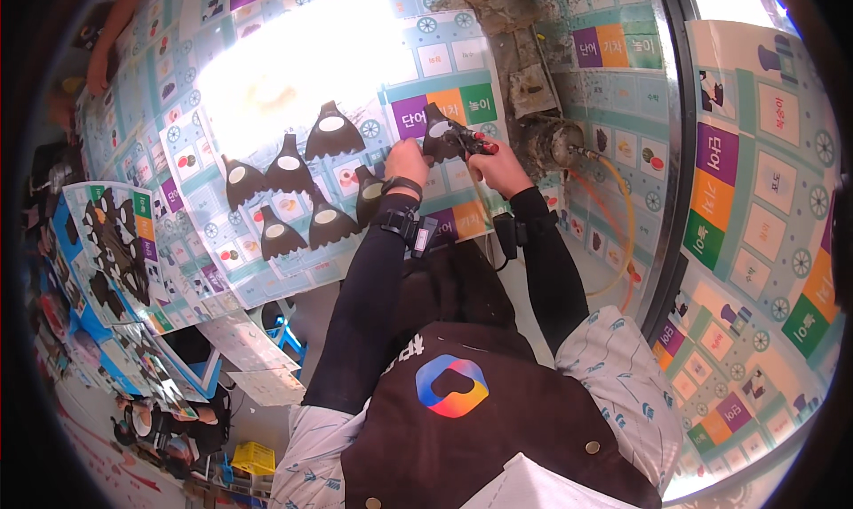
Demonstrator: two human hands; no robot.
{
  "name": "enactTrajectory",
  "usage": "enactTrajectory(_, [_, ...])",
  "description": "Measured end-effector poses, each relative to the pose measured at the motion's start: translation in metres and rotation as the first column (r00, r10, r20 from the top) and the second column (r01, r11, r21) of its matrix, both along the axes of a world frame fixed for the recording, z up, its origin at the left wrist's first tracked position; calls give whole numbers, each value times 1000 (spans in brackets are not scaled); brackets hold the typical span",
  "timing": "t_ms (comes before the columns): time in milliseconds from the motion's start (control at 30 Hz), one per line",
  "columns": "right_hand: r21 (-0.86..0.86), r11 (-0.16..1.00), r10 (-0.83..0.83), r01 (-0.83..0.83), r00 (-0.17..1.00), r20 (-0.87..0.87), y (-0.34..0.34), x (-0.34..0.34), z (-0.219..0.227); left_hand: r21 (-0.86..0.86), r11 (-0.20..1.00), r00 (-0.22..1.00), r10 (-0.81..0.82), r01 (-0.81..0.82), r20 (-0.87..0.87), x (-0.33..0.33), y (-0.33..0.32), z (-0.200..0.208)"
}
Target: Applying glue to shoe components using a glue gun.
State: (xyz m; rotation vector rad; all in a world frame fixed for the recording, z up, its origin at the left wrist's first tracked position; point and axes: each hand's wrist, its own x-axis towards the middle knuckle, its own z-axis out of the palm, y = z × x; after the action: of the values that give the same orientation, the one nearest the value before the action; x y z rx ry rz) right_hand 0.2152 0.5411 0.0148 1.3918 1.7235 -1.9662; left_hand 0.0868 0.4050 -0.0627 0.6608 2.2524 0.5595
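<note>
My left hand (408, 164) is closed at the edge of a dark brown fan-shaped piece (435, 129) with a pale oval on its face. My right hand (503, 170) grips a small black-and-red hand tool (471, 140), its tip over that piece. A pale hose or cord hangs below this hand. Several similar fan-shaped pieces lie in loose rows to the left; one piece (369, 194) sits right beside my left wrist, another piece (334, 132) farther back.
Printed sheets cover the table (311, 274), with strong glare at its far middle. A brownish, crusted fixture (551, 142) with a yellow hose (632, 207) stands to the right. Another person's arm (114, 31) shows at far left. A board of dark pieces (115, 242) is left, a yellow basket (254, 458) below.
</note>
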Motion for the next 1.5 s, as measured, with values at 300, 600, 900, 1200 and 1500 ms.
enactTrajectory(300, [33,998,-61,61,998,0,2,4,3,-13,1000,1000,-3,3,6,1,-1,-1])
enactTrajectory(600, [59,994,-94,94,996,6,5,8,2,15,1000,1000,-2,2,1,1,-1,-1])
enactTrajectory(900, [47,988,-146,146,989,1,4,9,-2,-8,1000,1000,-12,12,-4,1,-1,-3])
enactTrajectory(1200, [-36,990,-140,140,990,-2,-9,0,11,-16,1000,1000,-1,1,10,1,-1,-1])
enactTrajectory(1500, [-43,991,-120,123,991,54,-11,-2,15,1,1000,1000,6,-6,-4,1,-1,-2])
